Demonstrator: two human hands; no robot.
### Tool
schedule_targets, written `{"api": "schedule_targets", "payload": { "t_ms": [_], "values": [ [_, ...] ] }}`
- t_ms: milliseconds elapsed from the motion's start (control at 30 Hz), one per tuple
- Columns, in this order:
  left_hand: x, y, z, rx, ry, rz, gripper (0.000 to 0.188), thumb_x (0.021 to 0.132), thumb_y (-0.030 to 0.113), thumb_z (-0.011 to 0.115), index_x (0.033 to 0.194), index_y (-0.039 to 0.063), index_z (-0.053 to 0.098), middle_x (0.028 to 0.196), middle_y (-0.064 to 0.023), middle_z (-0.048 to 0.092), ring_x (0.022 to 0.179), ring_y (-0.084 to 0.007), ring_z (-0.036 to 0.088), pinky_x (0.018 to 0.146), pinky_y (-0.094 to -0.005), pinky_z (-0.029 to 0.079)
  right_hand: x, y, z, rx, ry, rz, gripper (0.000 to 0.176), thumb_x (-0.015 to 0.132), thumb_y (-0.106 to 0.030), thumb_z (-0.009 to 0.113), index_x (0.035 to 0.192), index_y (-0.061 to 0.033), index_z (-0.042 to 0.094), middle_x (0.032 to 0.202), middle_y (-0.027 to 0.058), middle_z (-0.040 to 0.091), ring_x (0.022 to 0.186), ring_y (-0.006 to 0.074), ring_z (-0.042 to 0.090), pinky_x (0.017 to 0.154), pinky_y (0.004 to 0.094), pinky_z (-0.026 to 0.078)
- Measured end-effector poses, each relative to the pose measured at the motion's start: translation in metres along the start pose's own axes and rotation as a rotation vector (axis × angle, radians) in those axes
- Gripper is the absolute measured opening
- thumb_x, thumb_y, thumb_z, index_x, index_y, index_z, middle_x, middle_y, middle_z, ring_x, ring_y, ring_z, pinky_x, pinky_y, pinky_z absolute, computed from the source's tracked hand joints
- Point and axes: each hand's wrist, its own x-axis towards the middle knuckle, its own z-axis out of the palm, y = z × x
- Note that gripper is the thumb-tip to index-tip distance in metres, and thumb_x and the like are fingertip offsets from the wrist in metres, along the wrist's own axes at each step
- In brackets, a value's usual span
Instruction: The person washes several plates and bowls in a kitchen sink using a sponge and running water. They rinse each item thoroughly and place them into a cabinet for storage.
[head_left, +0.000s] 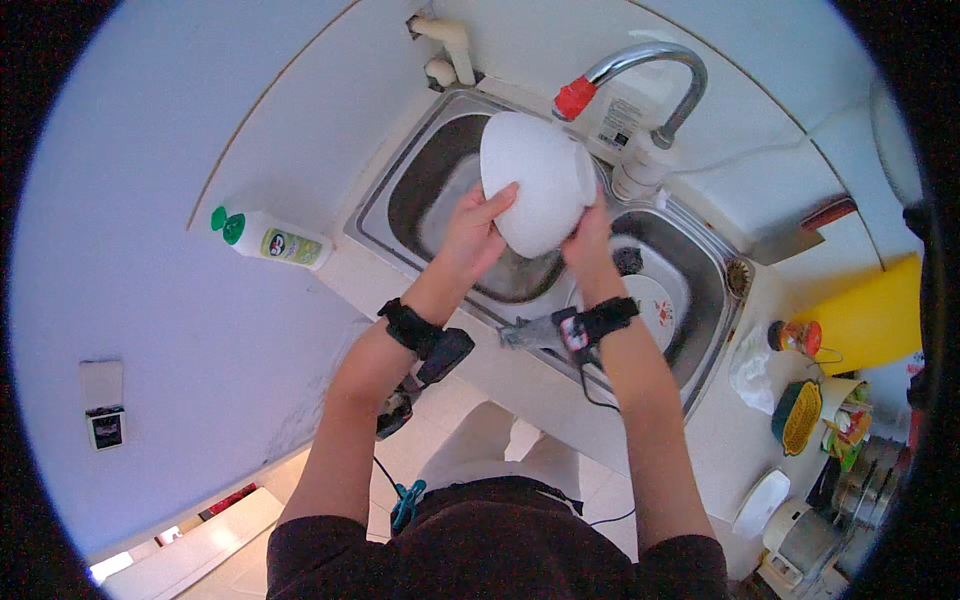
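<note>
My left hand (480, 232) and my right hand (589, 232) hold a large white bowl (529, 176) between them, tilted on its side over a double stainless steel sink (480, 300). My left thumb lies on the bowl's outer wall; the fingers of my right hand are partly hidden at its base. Behind the bowl rises a curved chrome faucet (686, 67) with a red tip. In the right basin, a white plate (645, 300) with a red print lies near a dark scrubber (628, 260).
A white detergent bottle (289, 246) with a green cap is left of the sink. At the right are a cleaver (787, 240), a red-lidded jar (799, 337), a yellow cutting board (870, 315) and a green and yellow basket (799, 416). Pipes (454, 45) stand at the back.
</note>
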Motion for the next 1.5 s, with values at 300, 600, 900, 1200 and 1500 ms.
{"api": "schedule_targets", "payload": {
  "t_ms": [300, 600, 900, 1200, 1500],
  "values": [
    [0.020, -0.020, -0.010, 0.171, 0.057, 0.107, 0.030, 0.084, 0.009, 0.052, 0.112, 0.000, 0.045, 0.110, -0.0092, 0.053, 0.098, -0.0187, 0.052, 0.085, -0.0335, 0.042, -0.015, 0.041, 0.010, -0.538, 0.047, -0.199, 0.081, 0.082, -0.035, 0.056, 0.136, -0.0051, 0.003, 0.131, 0.0115, 0.032, 0.121, 0.0196, 0.030, 0.100, 0.0333, 0.022],
    [0.013, 0.016, -0.032, -0.145, 0.028, 0.055, 0.043, 0.087, 0.017, 0.048, 0.125, 0.001, 0.034, 0.120, -0.0101, 0.046, 0.111, -0.0237, 0.045, 0.095, -0.0410, 0.036, -0.022, -0.019, 0.002, -0.563, -0.318, -0.144, 0.066, 0.083, -0.020, 0.055, 0.136, -0.0073, 0.018, 0.137, 0.0070, 0.028, 0.124, 0.0180, 0.028, 0.102, 0.0312, 0.020],
    [0.006, 0.012, -0.033, -0.045, 0.060, 0.035, 0.039, 0.087, 0.015, 0.048, 0.122, 0.002, 0.037, 0.117, -0.0099, 0.049, 0.107, -0.0225, 0.048, 0.091, -0.0377, 0.039, -0.035, -0.022, 0.002, -0.612, -0.220, -0.121, 0.079, 0.079, -0.020, 0.062, 0.138, -0.0160, 0.009, 0.136, 0.0096, 0.026, 0.121, 0.0209, 0.031, 0.097, 0.0343, 0.027],
    [-0.012, -0.036, -0.002, 1.673, -0.383, 0.237, 0.039, 0.078, 0.009, 0.054, 0.116, 0.004, 0.046, 0.109, -0.0136, 0.055, 0.099, -0.0275, 0.054, 0.082, -0.0359, 0.044, -0.056, -0.019, 0.033, -0.462, -0.218, -0.172, 0.070, 0.078, -0.017, 0.060, 0.133, -0.0141, 0.017, 0.125, 0.0082, 0.039, 0.113, 0.0218, 0.041, 0.091, 0.0368, 0.037],
    [0.033, -0.023, -0.031, 1.845, -0.850, 0.405, 0.053, 0.090, 0.037, 0.031, 0.127, -0.001, 0.032, 0.135, -0.0160, 0.028, 0.123, -0.0282, 0.030, 0.100, -0.0433, 0.024, -0.051, -0.032, -0.007, -0.194, -0.127, 0.061, 0.051, 0.074, -0.012, 0.057, 0.120, -0.0099, 0.035, 0.108, 0.0060, 0.051, 0.101, 0.0203, 0.050, 0.083, 0.0370, 0.045]
  ]
}}
